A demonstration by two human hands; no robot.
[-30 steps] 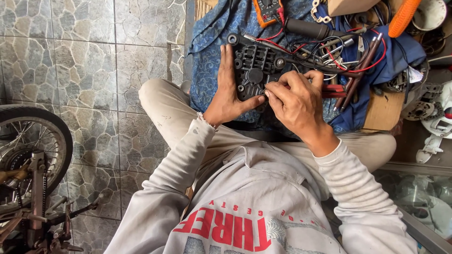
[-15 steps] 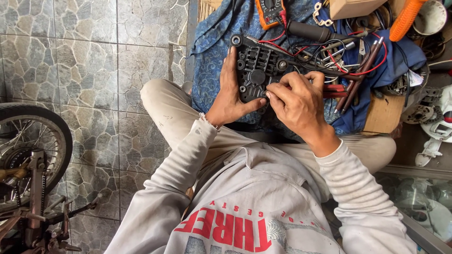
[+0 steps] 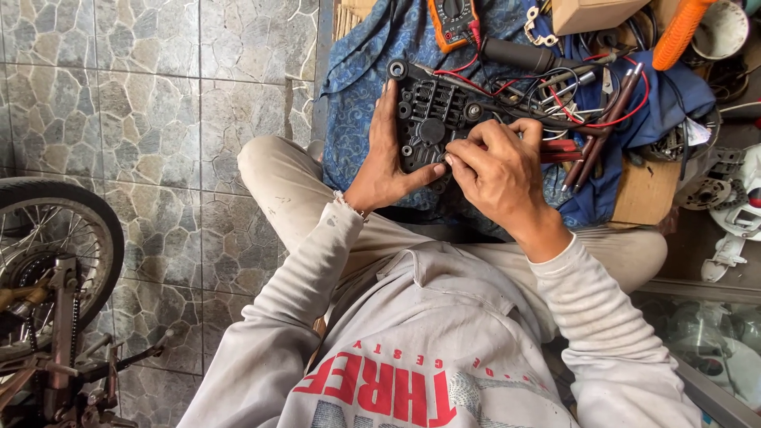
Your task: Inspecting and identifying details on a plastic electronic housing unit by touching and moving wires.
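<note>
A black ribbed part point(image 3: 428, 119) with round mounting holes lies on a blue patterned cloth point(image 3: 365, 47) over my lap. My left hand point(image 3: 384, 162) grips its left side, palm against the edge and thumb under the lower rim. My right hand point(image 3: 499, 170) comes in from the right. Its thumb and fingertips are pinched together at the part's lower right edge. Whatever sits between those fingertips is too small to make out. Red tool handles point(image 3: 559, 150) stick out from behind my right hand.
An orange multimeter point(image 3: 453, 20) with red leads point(image 3: 626, 115), a black grip point(image 3: 519, 55), a cardboard box point(image 3: 594, 12) and an orange handle point(image 3: 678, 32) crowd the cloth's far side. A motorcycle wheel point(image 3: 55, 238) stands at left on the stone-tile floor point(image 3: 158, 119).
The part and both hands sit slightly lower in view, mostly from my head shifting. My right fingertips have stayed pinched at the part's edge.
</note>
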